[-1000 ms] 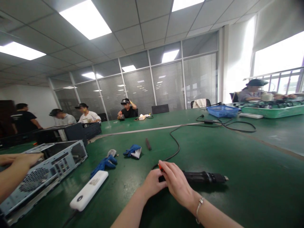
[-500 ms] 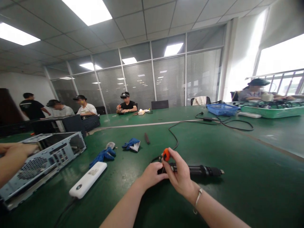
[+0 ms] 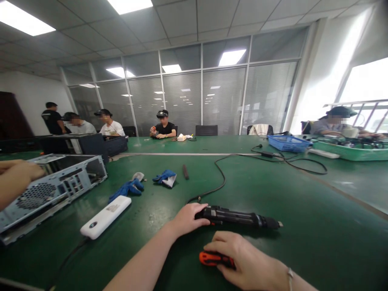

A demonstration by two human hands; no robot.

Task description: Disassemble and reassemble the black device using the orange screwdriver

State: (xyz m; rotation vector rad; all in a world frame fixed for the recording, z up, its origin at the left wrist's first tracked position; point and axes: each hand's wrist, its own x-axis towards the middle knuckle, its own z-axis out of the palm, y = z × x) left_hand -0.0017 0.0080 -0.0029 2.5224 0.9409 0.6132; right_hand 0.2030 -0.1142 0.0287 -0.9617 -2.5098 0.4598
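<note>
My left hand [image 3: 192, 218] is closed around the rear end of a black electric screwdriver [image 3: 239, 216], which lies on the green table with its bit pointing right. A cord leads away from that rear end. Nearer to me, my right hand [image 3: 242, 258] grips an orange-and-black handled tool [image 3: 210, 258] low over the table. The orange end sticks out to the left of my fingers; the rest is hidden under the palm, so its exact kind does not show.
A white power bank-like box [image 3: 106, 218] with a cable lies left, by blue gloves [image 3: 129, 189]. Another person's hand [image 3: 21, 176] reaches over an open computer case [image 3: 60, 190]. A brown bar [image 3: 185, 171], a blue basket [image 3: 289, 143] and a green basket [image 3: 354, 151] lie farther off.
My right hand has moved down towards me with the orange-and-black handled tool, away from my left hand. The electric screwdriver now shows more fully. The view has shifted slightly.
</note>
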